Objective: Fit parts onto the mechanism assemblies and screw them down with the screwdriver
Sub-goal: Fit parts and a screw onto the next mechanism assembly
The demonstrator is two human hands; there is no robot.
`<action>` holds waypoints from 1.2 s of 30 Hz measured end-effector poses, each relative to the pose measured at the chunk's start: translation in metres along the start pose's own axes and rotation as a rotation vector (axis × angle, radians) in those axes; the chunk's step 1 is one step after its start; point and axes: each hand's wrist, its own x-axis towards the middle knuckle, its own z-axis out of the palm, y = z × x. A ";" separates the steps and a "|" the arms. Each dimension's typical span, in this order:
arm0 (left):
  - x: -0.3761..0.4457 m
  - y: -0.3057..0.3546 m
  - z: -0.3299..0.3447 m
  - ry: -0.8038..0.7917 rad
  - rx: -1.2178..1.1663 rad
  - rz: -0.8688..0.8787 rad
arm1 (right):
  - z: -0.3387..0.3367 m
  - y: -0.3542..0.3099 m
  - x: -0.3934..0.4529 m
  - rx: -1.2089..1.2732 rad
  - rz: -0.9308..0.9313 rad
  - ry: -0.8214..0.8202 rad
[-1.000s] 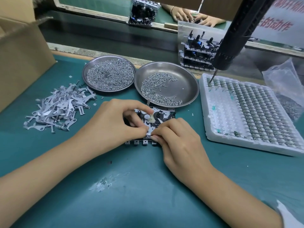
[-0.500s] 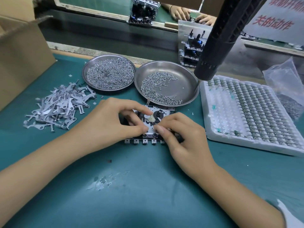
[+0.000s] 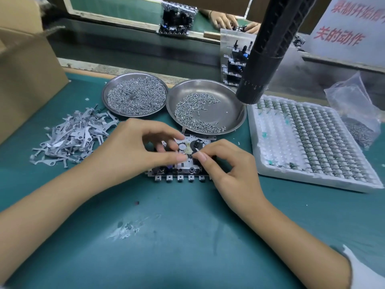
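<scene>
**Both hands pinch at the middle of the mechanism**

The left hand (image 3: 133, 151) and right hand (image 3: 231, 163) meet fingertip to fingertip over the mechanism assembly (image 3: 183, 161). Thumb and forefinger of each are closed into a pinch at its centre, the other fingers loosely curled; what sits between the tips is too small to tell.

The green bench mat (image 3: 187, 236) carries everything. On its right lies a white foam tray (image 3: 312, 142) of small parts in rows, running away from the viewer. The black screwdriver (image 3: 268, 51) hangs above the tray's near-left corner, long axis tilted, tip pointing down and left (the bit itself is hidden). Two steel dishes (image 3: 235, 113) of screws sit behind the assembly, which lies flat, long axis left to right, its row of tabs facing the person. A heap of grey stamped levers (image 3: 70, 136) lies left.
</scene>
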 end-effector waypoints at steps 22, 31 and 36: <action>0.069 -0.034 -0.027 0.524 0.638 -0.104 | 0.000 0.003 0.003 0.072 0.039 0.038; 0.059 -0.037 -0.028 0.591 0.610 -0.084 | 0.000 0.003 0.003 0.066 0.043 0.050; 0.055 -0.036 -0.027 0.587 0.662 -0.048 | 0.000 0.005 0.003 0.042 0.007 0.059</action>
